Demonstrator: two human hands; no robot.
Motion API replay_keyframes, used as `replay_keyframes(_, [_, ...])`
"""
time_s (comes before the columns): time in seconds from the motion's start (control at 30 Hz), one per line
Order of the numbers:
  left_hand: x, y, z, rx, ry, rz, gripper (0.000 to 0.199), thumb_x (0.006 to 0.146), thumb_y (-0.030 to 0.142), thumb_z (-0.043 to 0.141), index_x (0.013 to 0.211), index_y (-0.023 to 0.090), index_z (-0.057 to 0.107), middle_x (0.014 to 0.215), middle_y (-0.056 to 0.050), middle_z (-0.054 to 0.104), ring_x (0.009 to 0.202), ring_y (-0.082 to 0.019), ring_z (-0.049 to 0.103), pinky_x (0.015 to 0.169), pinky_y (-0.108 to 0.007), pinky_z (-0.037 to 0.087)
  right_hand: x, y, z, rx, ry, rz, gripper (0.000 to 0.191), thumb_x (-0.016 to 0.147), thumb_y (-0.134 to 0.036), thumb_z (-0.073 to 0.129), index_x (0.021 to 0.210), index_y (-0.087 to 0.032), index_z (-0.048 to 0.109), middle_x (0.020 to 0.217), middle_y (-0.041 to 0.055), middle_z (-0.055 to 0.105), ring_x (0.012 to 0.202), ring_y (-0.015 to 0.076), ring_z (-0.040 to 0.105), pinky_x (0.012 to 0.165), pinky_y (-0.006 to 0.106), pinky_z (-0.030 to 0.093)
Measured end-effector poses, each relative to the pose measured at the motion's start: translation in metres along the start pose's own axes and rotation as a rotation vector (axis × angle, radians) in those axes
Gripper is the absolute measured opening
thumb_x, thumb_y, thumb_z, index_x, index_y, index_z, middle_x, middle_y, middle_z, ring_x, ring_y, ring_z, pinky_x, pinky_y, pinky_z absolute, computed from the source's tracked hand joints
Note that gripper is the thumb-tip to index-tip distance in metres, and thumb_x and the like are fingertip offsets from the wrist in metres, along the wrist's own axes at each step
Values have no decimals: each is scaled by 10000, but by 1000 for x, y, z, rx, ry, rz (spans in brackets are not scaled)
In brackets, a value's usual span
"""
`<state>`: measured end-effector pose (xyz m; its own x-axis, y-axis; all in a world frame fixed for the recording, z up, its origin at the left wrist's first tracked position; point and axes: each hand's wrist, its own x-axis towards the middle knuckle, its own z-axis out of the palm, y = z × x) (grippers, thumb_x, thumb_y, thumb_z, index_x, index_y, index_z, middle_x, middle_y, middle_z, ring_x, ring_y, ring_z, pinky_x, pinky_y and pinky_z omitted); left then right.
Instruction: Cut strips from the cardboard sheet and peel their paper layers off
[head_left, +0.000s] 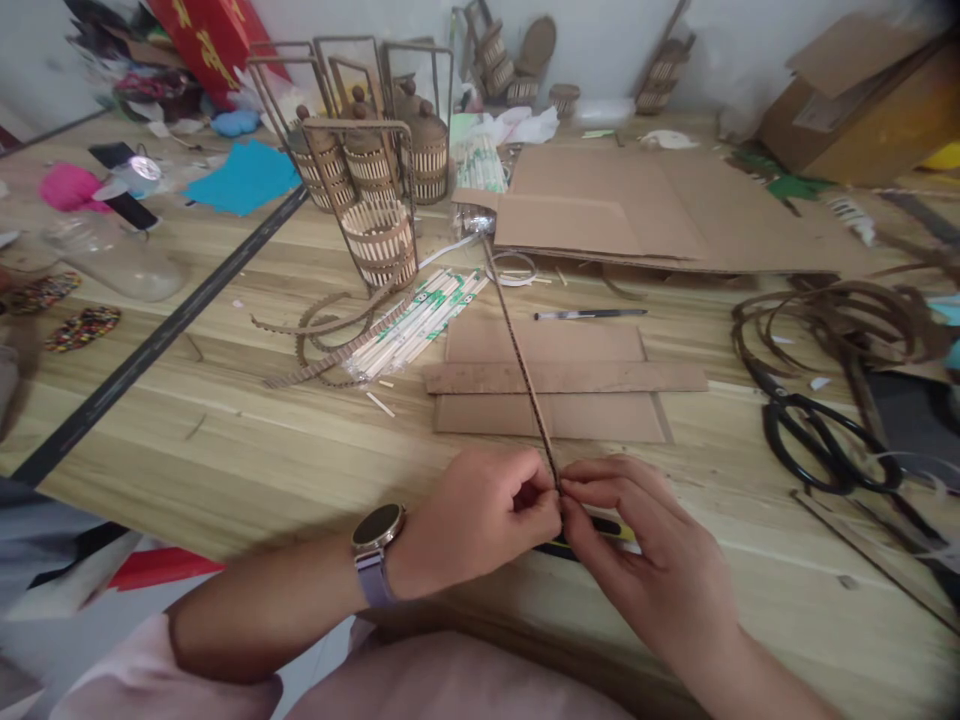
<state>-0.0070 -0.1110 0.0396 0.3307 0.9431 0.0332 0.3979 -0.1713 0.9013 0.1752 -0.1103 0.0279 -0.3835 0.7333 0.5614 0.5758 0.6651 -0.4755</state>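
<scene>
A long thin cardboard strip (pixel 519 352), seen edge-on with its corrugation showing, runs from my fingers away across the table. My left hand (pixel 480 510), with a watch on the wrist, pinches its near end. From the other side, the fingertips of my right hand (pixel 645 545) close on that same end. Under my hands lies a yellow and black utility knife (pixel 611 528), partly covered. Just beyond, another flat cardboard strip (pixel 600 378) lies across a cardboard piece (pixel 555 415). A black pen (pixel 590 314) rests farther back.
Cardboard lanterns with stick walls (pixel 379 240) stand at the back left, beside wrapped sticks (pixel 420 325) and curled strips. Large cardboard sheets (pixel 600 205) lie at the back. Black scissors (pixel 825 440) and coiled cardboard strips (pixel 780 320) are on the right.
</scene>
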Motion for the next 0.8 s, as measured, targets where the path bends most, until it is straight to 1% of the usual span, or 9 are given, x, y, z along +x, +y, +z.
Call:
replay_keyframes(0.1, [-1,-2,3,91,22,62,147,795,112,571,692,179,490,612,59,522,561,-75,443,557,-207,285,1,0,0,-30,-3,6,85,903,-190,597,853,-257,585,800,-14,712,745,159,694,676,324,545])
replay_keyframes(0.2, [-1,-4,3,205,37,156,147,791,104,551,701,183,466,614,52,505,567,-85,424,551,-227,260,3,-1,-1,-61,-9,2,84,901,-176,557,851,-242,575,827,14,682,765,164,677,669,325,535])
replay_keyframes(0.3, [-2,-5,1,265,24,235,147,798,106,530,706,188,450,619,46,505,575,-95,419,552,-240,255,4,-2,-2,-43,-17,-20,98,893,-155,523,837,-226,562,867,41,646,793,162,656,654,309,533])
replay_keyframes(0.37, [-2,-5,-1,272,9,260,149,802,107,526,707,191,447,620,46,510,572,-98,415,549,-245,254,3,-2,-2,-39,-17,-49,99,885,-135,523,846,-220,556,874,44,637,801,164,644,666,313,534])
replay_keyframes(0.47, [-2,-4,-5,249,-23,234,133,857,149,542,745,192,484,647,43,551,584,-104,458,558,-242,288,3,-1,-2,-39,-14,-70,92,887,-127,544,888,-218,558,883,42,638,814,169,643,683,317,536])
replay_keyframes(0.53, [-1,-4,-7,230,-48,201,139,927,236,557,800,194,521,690,34,598,617,-114,515,577,-238,329,4,0,-3,-19,-28,-56,86,904,-135,544,907,-220,558,883,39,631,809,164,645,671,303,537])
replay_keyframes(0.6, [0,-4,-10,246,-65,195,183,982,311,545,842,194,540,725,22,627,649,-127,557,597,-241,361,5,1,-3,2,-49,-34,89,922,-135,531,913,-222,552,877,34,624,793,154,642,658,288,536])
replay_keyframes(0.67, [1,-4,-11,313,-78,232,207,1017,309,509,850,191,541,741,10,638,672,-137,580,615,-249,380,6,1,-3,17,-62,-21,103,929,-126,517,908,-224,544,870,32,621,790,150,639,655,280,535])
replay_keyframes(0.8, [2,-8,-10,542,-105,374,225,1034,244,445,837,183,534,758,-26,645,694,-169,596,618,-285,379,7,1,-5,18,-71,-27,132,898,-101,509,864,-226,534,849,32,614,800,158,635,647,283,529])
